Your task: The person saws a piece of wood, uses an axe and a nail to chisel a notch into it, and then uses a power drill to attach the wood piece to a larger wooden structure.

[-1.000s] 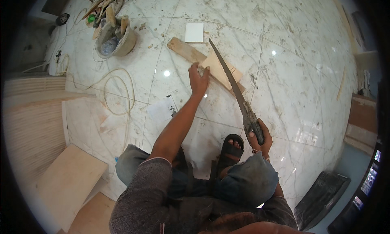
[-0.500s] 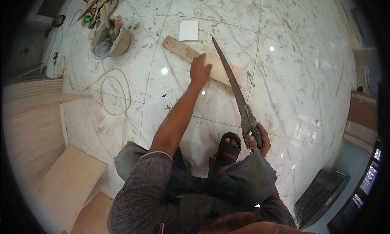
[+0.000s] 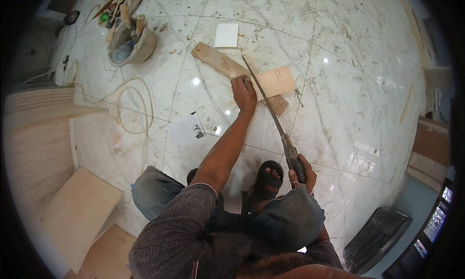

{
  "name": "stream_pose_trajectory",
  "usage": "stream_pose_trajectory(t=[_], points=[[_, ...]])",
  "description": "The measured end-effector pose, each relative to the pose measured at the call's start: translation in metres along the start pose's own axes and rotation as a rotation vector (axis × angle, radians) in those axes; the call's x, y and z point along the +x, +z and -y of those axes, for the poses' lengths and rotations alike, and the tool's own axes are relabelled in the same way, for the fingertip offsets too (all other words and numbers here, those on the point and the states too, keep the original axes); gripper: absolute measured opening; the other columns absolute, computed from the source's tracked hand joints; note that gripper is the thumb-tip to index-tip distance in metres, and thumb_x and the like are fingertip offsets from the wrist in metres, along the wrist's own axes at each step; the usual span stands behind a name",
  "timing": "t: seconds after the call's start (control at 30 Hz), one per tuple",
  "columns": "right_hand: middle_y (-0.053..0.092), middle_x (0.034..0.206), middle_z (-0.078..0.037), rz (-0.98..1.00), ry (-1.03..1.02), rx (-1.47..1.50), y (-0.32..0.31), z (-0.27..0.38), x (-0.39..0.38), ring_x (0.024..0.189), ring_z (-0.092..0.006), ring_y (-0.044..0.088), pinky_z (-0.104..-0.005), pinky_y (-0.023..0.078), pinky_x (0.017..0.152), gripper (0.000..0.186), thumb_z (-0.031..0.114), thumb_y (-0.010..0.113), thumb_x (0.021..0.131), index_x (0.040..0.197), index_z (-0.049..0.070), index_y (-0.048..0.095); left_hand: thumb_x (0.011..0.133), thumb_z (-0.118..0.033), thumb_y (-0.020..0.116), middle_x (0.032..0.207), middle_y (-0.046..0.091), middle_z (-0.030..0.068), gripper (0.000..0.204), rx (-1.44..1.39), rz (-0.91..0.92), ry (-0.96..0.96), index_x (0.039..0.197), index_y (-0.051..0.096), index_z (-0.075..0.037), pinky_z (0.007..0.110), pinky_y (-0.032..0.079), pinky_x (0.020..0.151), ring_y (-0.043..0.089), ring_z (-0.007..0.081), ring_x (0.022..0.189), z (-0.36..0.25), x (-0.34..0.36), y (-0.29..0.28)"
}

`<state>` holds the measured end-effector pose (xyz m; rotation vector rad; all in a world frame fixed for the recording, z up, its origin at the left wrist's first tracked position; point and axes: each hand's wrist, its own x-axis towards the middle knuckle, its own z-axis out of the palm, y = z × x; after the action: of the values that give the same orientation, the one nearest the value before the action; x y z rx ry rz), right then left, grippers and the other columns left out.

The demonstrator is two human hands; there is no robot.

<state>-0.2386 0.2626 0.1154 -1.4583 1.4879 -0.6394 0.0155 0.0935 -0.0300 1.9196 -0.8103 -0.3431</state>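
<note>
My right hand (image 3: 305,175) is wrapped round the dark handle of a handsaw (image 3: 272,115), whose long toothed blade points away from me and slants up to the left. Its blade lies across a small pale piece of plywood (image 3: 280,80), near my left fingers. That piece rests on a rough wooden plank (image 3: 213,58) on the floor. My left hand (image 3: 244,91) is closed at the left end of the plywood, fingers curled and pressing it onto the plank. Two dark lines show on the plywood's face.
A white square tile (image 3: 226,35) lies beyond the plank. At the far left stands a bucket (image 3: 140,51) of tools. A pale hose (image 3: 121,104) loops over the marble floor, near a sheet of paper (image 3: 183,128). Wood panels (image 3: 82,206) lean at left; a black case (image 3: 378,240) sits right.
The plywood has turned and shifted right, and my left hand has closed at its left end. The saw has swung left, its blade now crossing the plywood close to that hand.
</note>
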Motion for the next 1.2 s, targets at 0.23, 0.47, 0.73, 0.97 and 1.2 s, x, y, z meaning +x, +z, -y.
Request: stream_pose_trajectory(t=[0.23, 0.47, 0.73, 0.97, 1.2], points=[[0.067, 0.096, -0.019, 0.034, -0.087, -0.118, -0.010, 0.008, 0.009, 0.081, -0.0239, 0.068, -0.0306, 0.051, 0.071, 0.055, 0.031, 0.069, 0.083, 0.126, 0.001, 0.052, 0.088, -0.024, 0.053, 0.098, 0.056, 0.0072, 0.017, 0.390, 0.087, 0.065, 0.095, 0.059, -0.009, 0.047, 0.029, 0.087, 0.047, 0.0284, 0.102, -0.013, 0.009, 0.006], [0.067, 0.093, -0.020, 0.175, -0.141, -0.168, -0.027, 0.047, 0.022, 0.080, -0.0302, 0.069, -0.0348, 0.053, 0.069, 0.052, 0.022, 0.066, 0.085, 0.129, 0.000, 0.048, 0.090, -0.023, 0.049, 0.094, 0.053, 0.0066, 0.015, 0.398, 0.039, 0.230, 0.091, 0.055, -0.009, 0.047, 0.023, 0.091, 0.043, 0.0265, 0.102, 0.000, 0.012, 0.015], [0.062, 0.070, -0.012, 0.190, -0.190, -0.214, -0.019, 0.060, 0.026, 0.057, -0.0203, 0.061, -0.0296, 0.046, 0.053, 0.047, 0.014, 0.063, 0.083, 0.125, -0.003, 0.050, 0.090, -0.022, 0.046, 0.091, 0.050, 0.0090, 0.015, 0.400, 0.047, 0.191, 0.088, 0.052, -0.007, 0.047, 0.021, 0.092, 0.042, 0.0270, 0.100, 0.007, 0.010, 0.025], [0.065, 0.082, -0.019, 0.175, -0.095, -0.292, -0.037, 0.070, 0.024, 0.065, -0.0283, 0.066, -0.0336, 0.051, 0.059, 0.048, 0.014, 0.063, 0.080, 0.123, -0.005, 0.050, 0.089, -0.018, 0.048, 0.086, 0.051, 0.0070, 0.012, 0.270, 0.044, 0.200, 0.085, 0.052, -0.008, 0.046, 0.020, 0.090, 0.041, 0.0261, 0.099, 0.007, 0.018, 0.022], [0.065, 0.083, -0.019, 0.221, -0.179, -0.338, -0.057, 0.096, 0.028, 0.066, -0.0294, 0.065, -0.0347, 0.050, 0.061, 0.048, 0.013, 0.061, 0.081, 0.124, -0.003, 0.050, 0.090, -0.017, 0.047, 0.085, 0.051, 0.0058, 0.012, 0.221, 0.070, 0.265, 0.085, 0.052, -0.008, 0.048, 0.020, 0.091, 0.040, 0.0263, 0.098, 0.009, 0.013, 0.018]])
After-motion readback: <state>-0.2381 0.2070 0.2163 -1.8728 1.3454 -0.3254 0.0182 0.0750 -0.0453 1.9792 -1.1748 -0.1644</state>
